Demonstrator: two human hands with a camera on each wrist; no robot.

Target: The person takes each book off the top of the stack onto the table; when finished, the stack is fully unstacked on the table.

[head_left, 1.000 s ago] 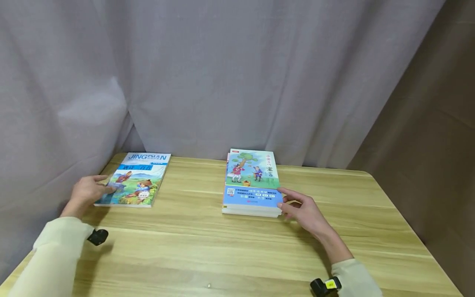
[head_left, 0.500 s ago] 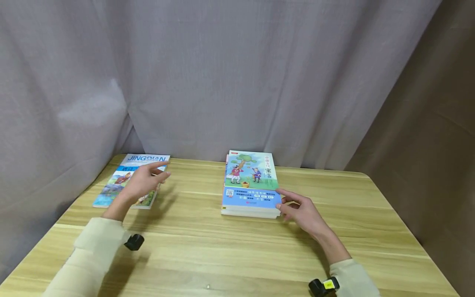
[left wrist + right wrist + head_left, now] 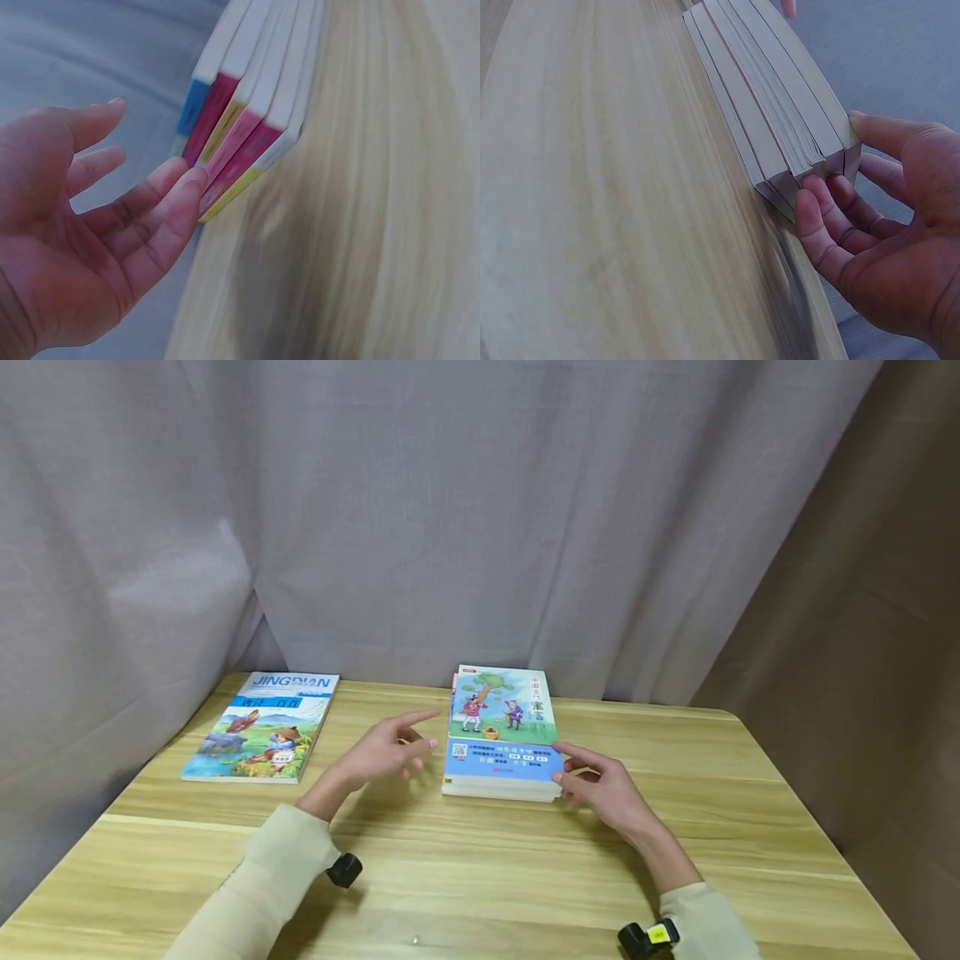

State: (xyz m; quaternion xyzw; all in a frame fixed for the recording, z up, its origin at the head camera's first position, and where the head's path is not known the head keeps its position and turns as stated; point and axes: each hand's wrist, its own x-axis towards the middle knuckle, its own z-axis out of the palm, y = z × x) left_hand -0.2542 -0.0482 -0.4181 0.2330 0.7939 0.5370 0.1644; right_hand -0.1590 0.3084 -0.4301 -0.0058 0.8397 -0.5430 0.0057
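Observation:
A stack of several books (image 3: 501,758) lies on the table, with a green-and-blue illustrated cover on top. My right hand (image 3: 611,789) rests against its right side near the front corner. In the right wrist view, fingertips (image 3: 810,202) touch the page edges, and the stack (image 3: 757,90) is not gripped. My left hand (image 3: 384,750) hovers just left of the stack, fingers loosely extended and holding nothing. Coloured spines of the stack (image 3: 240,135) show close to its fingertips in the left wrist view; contact there cannot be told.
A single illustrated book (image 3: 262,727) marked JINGDIAN lies flat at the table's left. Grey curtain (image 3: 405,518) hangs behind the wooden table (image 3: 465,885). One tiny pale speck (image 3: 416,940) sits near the front edge.
My left hand has let go of the single book and moved right, across to the stack's left side. The right hand stays at the stack; both the book and the stack lie where they were.

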